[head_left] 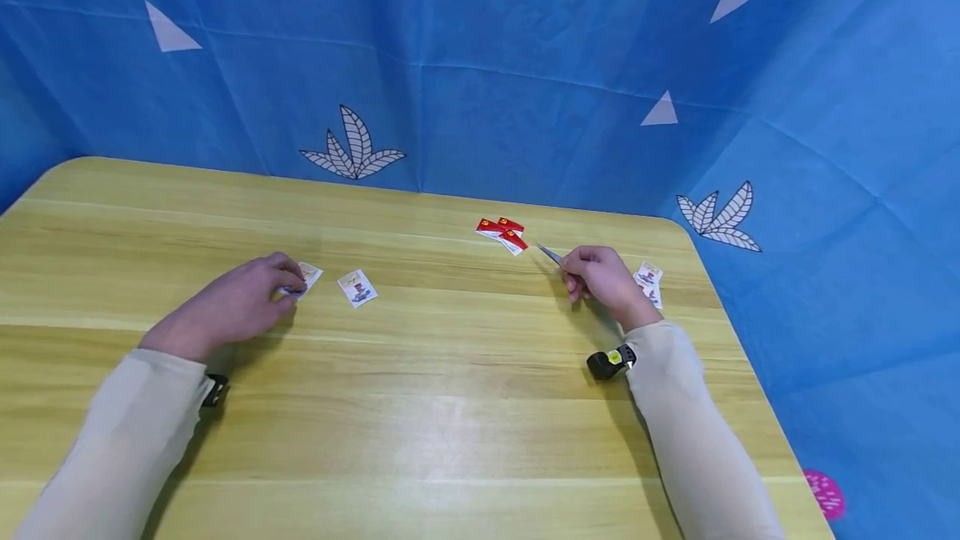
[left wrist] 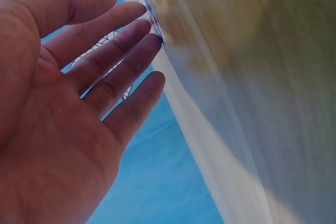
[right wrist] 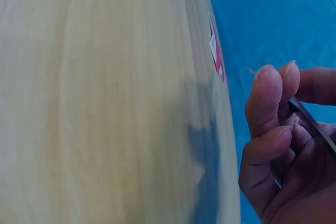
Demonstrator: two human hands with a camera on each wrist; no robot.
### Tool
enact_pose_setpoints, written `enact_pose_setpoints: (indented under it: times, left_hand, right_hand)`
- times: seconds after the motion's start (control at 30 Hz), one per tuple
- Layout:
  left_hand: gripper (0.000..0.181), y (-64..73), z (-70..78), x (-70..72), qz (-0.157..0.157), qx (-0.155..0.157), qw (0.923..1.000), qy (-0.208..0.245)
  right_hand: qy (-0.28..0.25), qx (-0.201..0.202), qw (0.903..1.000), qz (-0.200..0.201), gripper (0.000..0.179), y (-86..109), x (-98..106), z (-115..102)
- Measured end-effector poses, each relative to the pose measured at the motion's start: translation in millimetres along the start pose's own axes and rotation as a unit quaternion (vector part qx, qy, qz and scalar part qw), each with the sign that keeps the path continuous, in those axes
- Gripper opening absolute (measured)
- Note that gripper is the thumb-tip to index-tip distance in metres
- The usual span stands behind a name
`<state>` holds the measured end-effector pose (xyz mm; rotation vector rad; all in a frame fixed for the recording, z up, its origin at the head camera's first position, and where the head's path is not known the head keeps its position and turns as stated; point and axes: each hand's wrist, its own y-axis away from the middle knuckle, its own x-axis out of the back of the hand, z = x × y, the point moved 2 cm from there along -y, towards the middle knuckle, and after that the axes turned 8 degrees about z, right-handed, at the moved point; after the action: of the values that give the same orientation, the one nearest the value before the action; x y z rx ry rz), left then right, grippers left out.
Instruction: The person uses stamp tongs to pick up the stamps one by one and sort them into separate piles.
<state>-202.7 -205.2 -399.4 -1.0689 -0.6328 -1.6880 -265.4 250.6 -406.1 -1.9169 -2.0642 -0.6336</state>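
Observation:
My left hand (head_left: 243, 302) reaches over a small white picture card (head_left: 310, 273), its fingertips right at the card. In the left wrist view the fingers are nearly straight, the thumb stays apart, and the card (left wrist: 155, 20) shows edge-on at the fingertips. Beside it lies another picture card (head_left: 357, 287). My right hand (head_left: 603, 280) pinches a slim pointed tool (head_left: 550, 254) that resembles tweezers. Its tip points at several overlapping red-and-white cards (head_left: 513, 240) and stays a little short of them. The right wrist view shows the tool's dark shaft (right wrist: 317, 127) running back past the fingers.
Two more picture cards (head_left: 649, 273) overlap on the right, partly behind my right hand. The pale wooden table (head_left: 420, 373) ends at a blue patterned cloth (head_left: 510, 40) behind it and along its right side. Each wrist wears a dark strap.

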Motion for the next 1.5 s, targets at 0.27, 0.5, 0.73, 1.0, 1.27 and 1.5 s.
enact_pose_setpoints:
  times: [0.27,0.5,0.73,1.0,1.27,1.5]
  left_hand:
    - [0.025,0.7,-2.0,-0.4,0.003,0.0,0.9999,-0.013]
    - [0.025,1.2,-2.7,-0.7,-0.003,0.002,1.0,-0.007]
    - [0.024,4.5,-1.8,0.8,0.002,-0.005,0.9999,-0.014]
    - [0.025,1.8,1.6,0.1,0.001,-0.004,1.0,-0.009]
    - [0.025,1.7,0.3,-1.1,-0.005,-0.004,0.9997,-0.022]
    - [0.024,0.9,0.4,-1.3,0.0,-0.014,0.9998,-0.015]
  right_hand:
    - [0.015,0.017,0.9995,-0.021,0.027,4.8,-5,-4]
    - [0.002,0.032,0.9984,-0.046,0.026,13.1,-19,-14]
    - [0.012,0.038,0.9958,-0.082,0.026,18.3,-35,-29]
    - [0.016,0.058,0.9944,-0.086,0.025,23.4,-46,-39]
    - [0.031,0.072,0.9889,-0.126,0.023,24.2,-62,-44]
    - [0.03,0.085,0.9879,-0.126,0.023,24.7,-68,-49]
